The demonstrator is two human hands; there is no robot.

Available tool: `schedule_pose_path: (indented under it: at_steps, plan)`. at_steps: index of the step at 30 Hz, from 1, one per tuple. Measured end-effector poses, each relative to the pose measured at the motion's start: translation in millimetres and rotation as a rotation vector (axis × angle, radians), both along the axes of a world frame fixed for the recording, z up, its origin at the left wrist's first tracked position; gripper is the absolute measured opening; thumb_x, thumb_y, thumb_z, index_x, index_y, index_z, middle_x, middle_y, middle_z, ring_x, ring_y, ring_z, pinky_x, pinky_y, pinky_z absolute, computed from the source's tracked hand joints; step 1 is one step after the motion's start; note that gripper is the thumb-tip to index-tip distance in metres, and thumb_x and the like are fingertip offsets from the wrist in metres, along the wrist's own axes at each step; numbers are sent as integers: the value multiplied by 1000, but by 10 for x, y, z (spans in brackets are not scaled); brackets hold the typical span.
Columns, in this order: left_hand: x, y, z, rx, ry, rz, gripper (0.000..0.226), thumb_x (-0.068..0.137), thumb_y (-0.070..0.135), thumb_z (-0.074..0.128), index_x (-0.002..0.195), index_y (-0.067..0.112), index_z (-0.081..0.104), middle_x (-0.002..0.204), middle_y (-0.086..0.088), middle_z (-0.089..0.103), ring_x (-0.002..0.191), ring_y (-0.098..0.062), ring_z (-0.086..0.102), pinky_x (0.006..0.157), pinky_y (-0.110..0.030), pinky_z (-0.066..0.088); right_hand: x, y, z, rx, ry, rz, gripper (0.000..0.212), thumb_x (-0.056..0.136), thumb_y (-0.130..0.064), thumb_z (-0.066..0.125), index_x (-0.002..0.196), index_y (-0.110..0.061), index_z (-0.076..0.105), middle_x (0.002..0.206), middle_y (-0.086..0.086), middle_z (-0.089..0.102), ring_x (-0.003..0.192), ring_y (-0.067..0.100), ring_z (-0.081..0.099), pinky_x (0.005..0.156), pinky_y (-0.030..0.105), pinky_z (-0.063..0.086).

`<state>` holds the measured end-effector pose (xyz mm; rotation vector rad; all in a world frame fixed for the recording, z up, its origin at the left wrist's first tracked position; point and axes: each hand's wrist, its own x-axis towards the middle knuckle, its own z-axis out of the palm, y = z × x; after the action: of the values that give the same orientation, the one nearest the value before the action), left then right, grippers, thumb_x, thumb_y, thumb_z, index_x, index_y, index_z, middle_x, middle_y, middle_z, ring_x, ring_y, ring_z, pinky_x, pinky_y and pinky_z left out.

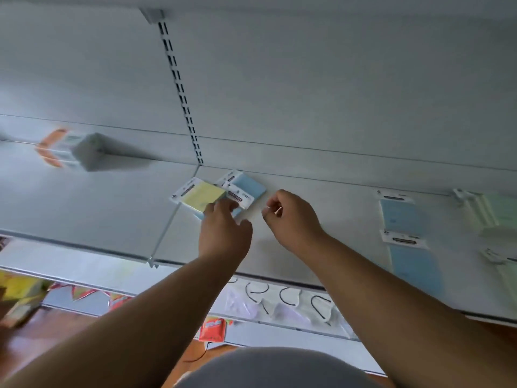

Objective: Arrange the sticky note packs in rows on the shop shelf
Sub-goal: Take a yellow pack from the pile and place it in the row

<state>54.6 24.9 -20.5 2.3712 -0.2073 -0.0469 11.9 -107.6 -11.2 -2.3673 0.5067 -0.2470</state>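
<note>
Low in the frame, two bare arms reach up to a white shelf (321, 247). The left hand (223, 233), near the middle, has its fingers on a yellow sticky note pack (202, 196). Whether it grips the pack I cannot tell. The right hand (291, 217) is beside it, fingers curled, holding nothing. Touching the yellow pack, farther back, lies a blue sticky note pack (247, 187). More blue packs (402, 217) lie in a row at the right.
</note>
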Motion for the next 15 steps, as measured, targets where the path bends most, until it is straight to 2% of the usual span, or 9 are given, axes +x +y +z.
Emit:
schedule_pose_path:
  at_steps: [2,3,5,7,9,12,15]
  plan:
    - [201,194,-27,-47,33,172,47,79,18,63,125,15,52,130,-10,46,118,-29,47,103,-36,38,277,202,16,13,25,80,19,89,-27,59,105,-17,64,103,0,67,94,21,61,77,26,45]
    - [306,267,-55,-83,95,250,51,79,20,63,128,16,50,132,-10,45,120,-30,47,105,-37,38,421,289,28,10,60,126,26,91,-26,57,114,-16,63,112,3,66,101,23,61,84,27,46]
    - [490,358,-117,-146,240,309,56,78,28,63,131,17,49,131,-9,51,117,-30,52,100,-38,45,691,427,40,-3,167,223,38,94,-25,52,131,-15,54,131,8,58,118,27,55,95,30,43]
    - [612,407,-167,-172,316,268,61,76,41,64,131,18,50,124,-6,61,112,-29,59,96,-40,49,930,525,4,31,293,274,44,96,-23,48,139,-14,46,136,10,53,123,29,51,99,32,42]
    - [675,422,-166,-153,314,252,57,82,41,63,132,18,49,123,-3,63,114,-27,58,98,-40,47,1072,578,-57,77,346,240,40,95,-24,48,134,-14,49,132,12,55,118,30,53,98,35,44]
    - [702,436,-145,-152,228,275,37,91,36,59,122,17,56,117,-5,64,106,-27,60,93,-38,48,1070,547,-145,238,231,77,17,92,-29,55,106,-21,61,108,8,60,99,29,60,91,40,51]
    - [657,380,-103,-299,178,245,17,88,28,62,103,23,56,101,0,65,90,-22,63,79,-35,52,882,406,-172,496,96,-151,41,85,-33,67,120,-13,62,104,7,64,89,26,61,82,37,52]
